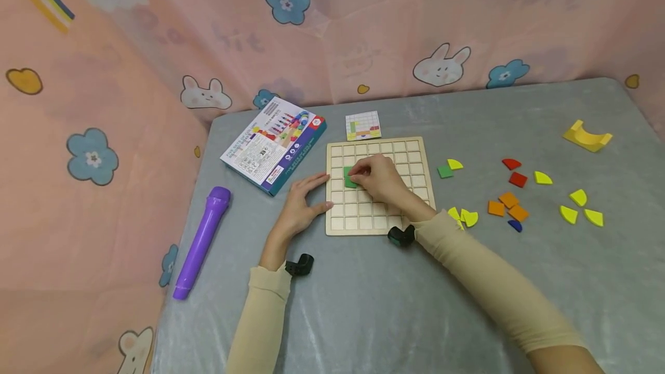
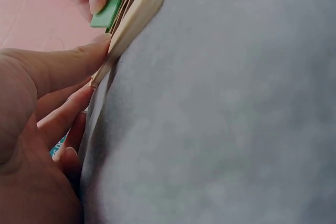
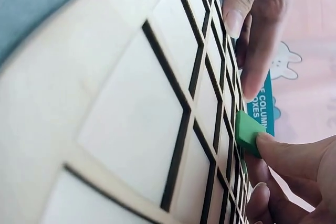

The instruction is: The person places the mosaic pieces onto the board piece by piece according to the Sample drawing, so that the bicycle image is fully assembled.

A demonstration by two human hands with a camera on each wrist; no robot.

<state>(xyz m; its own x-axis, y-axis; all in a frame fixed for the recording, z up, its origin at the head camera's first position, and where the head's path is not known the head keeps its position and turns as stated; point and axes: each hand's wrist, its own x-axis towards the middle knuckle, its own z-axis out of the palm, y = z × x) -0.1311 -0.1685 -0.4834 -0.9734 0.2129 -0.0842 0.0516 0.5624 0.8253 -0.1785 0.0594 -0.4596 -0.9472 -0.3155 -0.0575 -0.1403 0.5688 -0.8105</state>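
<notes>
A wooden grid board (image 1: 366,226) lies on the table. Over its left part my right hand (image 1: 381,180) pinches a green square tile (image 3: 248,129) between thumb and fingers; the tile stands tilted against the grid in the right wrist view. A second bit of green shows just beside it, mostly hidden by the fingers. My left hand (image 1: 298,208) rests at the board's left edge, thumb and fingertips touching the rim with the fingers fairly straight. Behind the board lies a small pattern card (image 1: 363,126) with a coloured grid design.
Right of the board lie another green square (image 1: 445,171), red pieces (image 1: 518,179), orange squares (image 1: 496,208), a blue piece (image 1: 515,225), several yellow pieces (image 1: 568,214) and a yellow arch (image 1: 587,136). At left are a game box (image 1: 272,143) and a purple microphone (image 1: 202,241).
</notes>
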